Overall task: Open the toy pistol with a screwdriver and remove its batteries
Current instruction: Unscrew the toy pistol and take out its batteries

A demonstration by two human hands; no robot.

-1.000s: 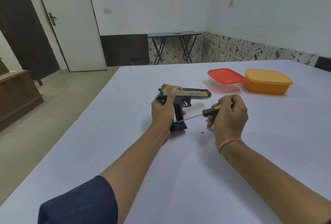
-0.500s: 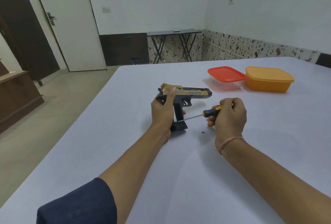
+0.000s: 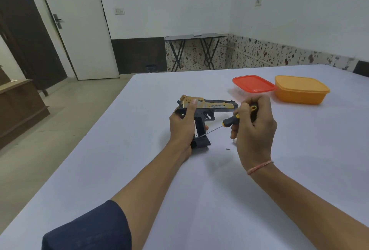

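Observation:
A black and gold toy pistol (image 3: 214, 106) lies on its side on the white table (image 3: 199, 180), barrel pointing right, grip toward me. My left hand (image 3: 182, 128) grips it at the back, thumb up on the gold slide. The grip's compartment stands open and a white battery (image 3: 196, 129) shows inside along its left side. My right hand (image 3: 252, 126) holds a black and yellow screwdriver (image 3: 232, 119), and its thin shaft slants down left with the tip at the battery's near end. A small dark screw (image 3: 227, 149) lies on the table just right of the grip.
A container with a red lid (image 3: 253, 84) and an orange lidded container (image 3: 301, 90) stand at the back right of the table. The table's left edge runs diagonally beside a tiled floor. A folding table and a white door stand by the far wall.
My right hand has lifted a little, tilting the screwdriver handle up. The tip stays at the open grip. My left hand and the pistol have not moved.

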